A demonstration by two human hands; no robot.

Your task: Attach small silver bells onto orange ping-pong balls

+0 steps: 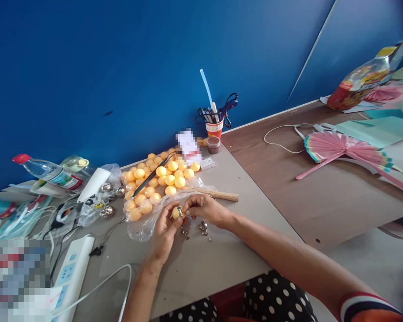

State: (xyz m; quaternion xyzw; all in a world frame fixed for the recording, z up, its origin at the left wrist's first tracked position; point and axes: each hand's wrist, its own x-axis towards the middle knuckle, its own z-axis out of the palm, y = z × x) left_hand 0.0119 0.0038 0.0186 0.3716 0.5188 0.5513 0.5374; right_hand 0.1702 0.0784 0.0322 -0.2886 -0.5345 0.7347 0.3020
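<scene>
Where the ball [175, 214] sits: in the left hand [165, 227], thumb and fingers parted by its width.
Strip [180, 211]: silvery, on the ball; long axis roughly fore and aft, between the fingertips.
Right hand [203, 209]: fingertips nearly closed beside the ball; whether gripping anything, cannot tell.
Bits [204, 228]: silvery, just nearside of the right fingers.
Print on card [207, 164], beyond the fingers: too small to read.

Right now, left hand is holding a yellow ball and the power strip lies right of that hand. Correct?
Side's wrong: the head view shows the power strip left of the left hand, which does hold a yellow ball.
</scene>
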